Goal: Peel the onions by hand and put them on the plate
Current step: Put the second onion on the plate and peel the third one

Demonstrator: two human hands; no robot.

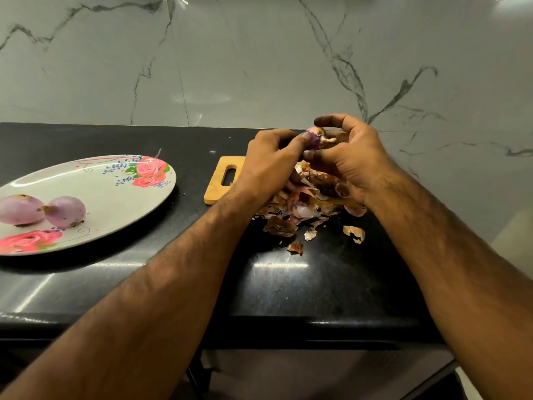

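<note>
Both hands hold one small red onion [314, 138] up over a pile of peels [300, 206]. The left hand [269, 157] presses its thumb on the purple side. The right hand [349, 157] curls round the brown end. Two peeled onions [66, 212] lie on the flowered plate [115, 203] at nine o'clock. Bare black counter [317, 284] shows between the plate and the wooden cutting board [219, 183].

Left, I see a cream plate [115, 202] printed with pink roses and blue sprigs, bearing two pale-purple onions [66, 211]; right, russet skins [281, 226] on a honey-coloured board [214, 192]; black speckled counter [288, 284]; far wall [259, 67] white, grey-veined.
</note>
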